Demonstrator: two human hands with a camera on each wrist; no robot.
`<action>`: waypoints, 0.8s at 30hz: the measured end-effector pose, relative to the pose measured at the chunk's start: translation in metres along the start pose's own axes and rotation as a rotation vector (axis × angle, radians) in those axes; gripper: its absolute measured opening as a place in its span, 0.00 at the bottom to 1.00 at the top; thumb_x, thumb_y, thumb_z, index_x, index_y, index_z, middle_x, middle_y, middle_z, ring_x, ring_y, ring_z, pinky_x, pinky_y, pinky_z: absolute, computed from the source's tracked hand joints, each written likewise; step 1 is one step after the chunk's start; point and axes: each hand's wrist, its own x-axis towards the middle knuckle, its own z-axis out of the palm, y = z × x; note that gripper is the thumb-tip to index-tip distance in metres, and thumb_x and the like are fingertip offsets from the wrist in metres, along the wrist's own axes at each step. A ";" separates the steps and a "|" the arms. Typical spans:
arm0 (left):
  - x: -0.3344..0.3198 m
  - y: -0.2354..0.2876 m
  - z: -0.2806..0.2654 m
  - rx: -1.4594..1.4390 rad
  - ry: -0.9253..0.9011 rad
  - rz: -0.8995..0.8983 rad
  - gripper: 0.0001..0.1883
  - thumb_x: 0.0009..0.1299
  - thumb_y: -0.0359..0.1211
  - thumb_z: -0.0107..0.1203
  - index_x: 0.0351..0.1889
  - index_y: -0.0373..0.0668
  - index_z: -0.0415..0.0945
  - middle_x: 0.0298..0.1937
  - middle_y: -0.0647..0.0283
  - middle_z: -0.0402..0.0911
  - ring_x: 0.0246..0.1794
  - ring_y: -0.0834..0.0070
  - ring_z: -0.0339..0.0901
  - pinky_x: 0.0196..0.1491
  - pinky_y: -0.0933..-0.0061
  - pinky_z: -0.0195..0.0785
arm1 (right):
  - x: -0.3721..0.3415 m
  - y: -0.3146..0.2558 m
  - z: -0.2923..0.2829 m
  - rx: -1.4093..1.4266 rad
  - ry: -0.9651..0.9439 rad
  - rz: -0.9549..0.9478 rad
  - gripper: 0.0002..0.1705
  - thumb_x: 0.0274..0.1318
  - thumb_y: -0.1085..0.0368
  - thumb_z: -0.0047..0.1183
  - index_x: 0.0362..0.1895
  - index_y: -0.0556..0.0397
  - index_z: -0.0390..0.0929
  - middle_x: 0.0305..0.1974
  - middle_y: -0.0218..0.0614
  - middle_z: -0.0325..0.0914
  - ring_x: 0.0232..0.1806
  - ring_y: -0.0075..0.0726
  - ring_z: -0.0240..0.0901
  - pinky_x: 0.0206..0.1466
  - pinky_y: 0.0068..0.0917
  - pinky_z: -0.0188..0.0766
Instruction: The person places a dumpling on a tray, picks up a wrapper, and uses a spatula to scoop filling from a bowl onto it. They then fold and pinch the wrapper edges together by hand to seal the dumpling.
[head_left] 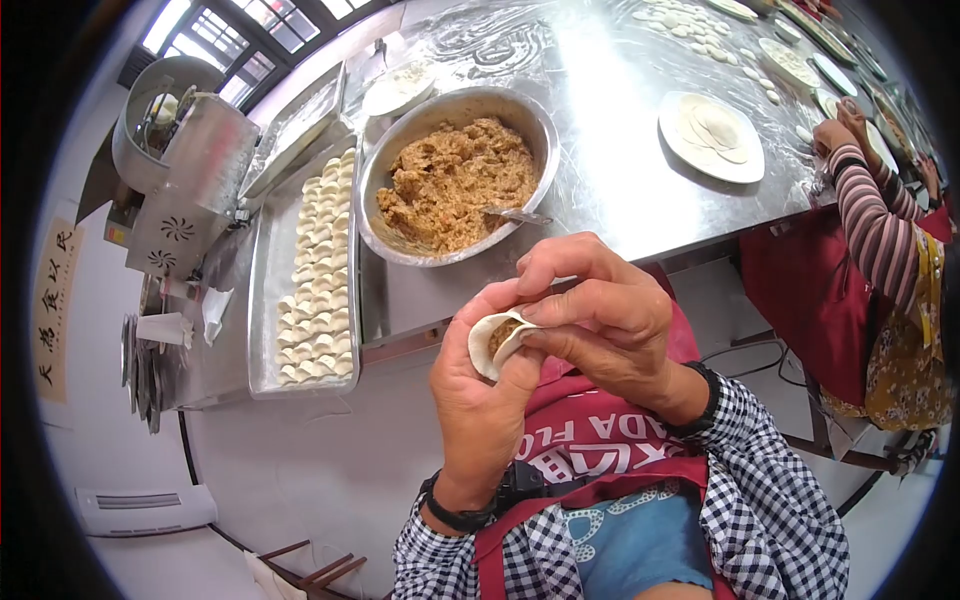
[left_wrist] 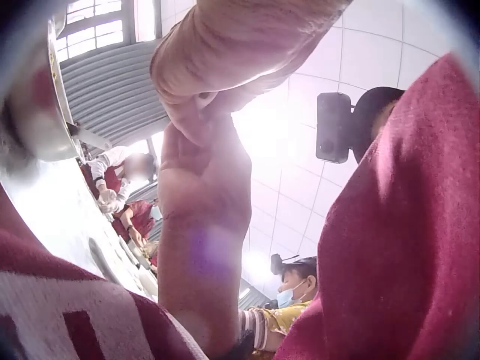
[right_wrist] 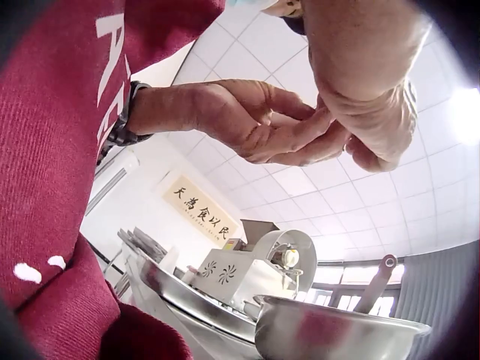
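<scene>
A round dumpling wrapper (head_left: 483, 346) with brown filling (head_left: 503, 334) sits in front of my apron, partly folded and gaping at its upper side. My left hand (head_left: 482, 400) holds it, the thumb in front and the fingers curled behind. From the other side my right hand (head_left: 615, 325) pinches the wrapper's edge between thumb and fingers. In the right wrist view the left hand (right_wrist: 236, 124) meets the right hand (right_wrist: 367, 90), and they largely hide the dumpling. Beyond them on the table stands a steel bowl (head_left: 548, 135) of brown filling with a spoon (head_left: 517, 215) in it.
Left of the bowl, a metal tray (head_left: 270, 330) holds rows of finished dumplings (head_left: 322, 270). A white plate (head_left: 742, 160) carries stacked wrappers (head_left: 712, 130). At far left stands a metal machine (head_left: 185, 190). Another person in a striped sleeve (head_left: 870, 215) works at the right.
</scene>
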 end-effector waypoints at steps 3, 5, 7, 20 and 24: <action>-0.001 0.001 0.000 0.083 0.006 0.069 0.22 0.65 0.24 0.52 0.57 0.34 0.62 0.51 0.58 0.71 0.49 0.77 0.71 0.49 0.80 0.68 | -0.001 -0.003 0.001 -0.066 -0.002 0.005 0.11 0.37 0.74 0.64 0.30 0.56 0.77 0.42 0.40 0.73 0.39 0.32 0.74 0.39 0.23 0.73; -0.002 -0.001 -0.001 0.083 0.052 0.122 0.22 0.63 0.26 0.56 0.55 0.34 0.63 0.52 0.58 0.70 0.50 0.74 0.70 0.54 0.76 0.65 | 0.002 -0.011 0.003 -0.131 0.021 0.076 0.12 0.37 0.74 0.64 0.30 0.56 0.77 0.43 0.41 0.72 0.41 0.33 0.74 0.38 0.22 0.73; -0.002 0.000 0.000 0.126 0.044 0.133 0.22 0.63 0.27 0.56 0.55 0.34 0.63 0.52 0.58 0.70 0.51 0.74 0.70 0.54 0.75 0.64 | 0.003 -0.010 0.003 -0.117 0.028 0.075 0.12 0.37 0.74 0.64 0.30 0.56 0.77 0.43 0.41 0.72 0.41 0.34 0.74 0.38 0.22 0.73; -0.004 0.003 -0.005 0.030 -0.085 0.012 0.22 0.64 0.23 0.52 0.57 0.31 0.62 0.51 0.54 0.74 0.50 0.74 0.72 0.53 0.76 0.67 | 0.009 -0.016 -0.009 -0.051 -0.079 0.121 0.12 0.37 0.71 0.64 0.30 0.57 0.77 0.46 0.44 0.71 0.42 0.34 0.73 0.40 0.24 0.73; -0.003 0.006 0.000 0.040 -0.092 -0.013 0.23 0.63 0.21 0.51 0.57 0.31 0.62 0.51 0.55 0.73 0.49 0.75 0.72 0.52 0.77 0.67 | 0.008 -0.007 -0.008 0.044 -0.099 0.127 0.12 0.39 0.72 0.64 0.31 0.57 0.77 0.47 0.44 0.71 0.42 0.33 0.74 0.39 0.24 0.73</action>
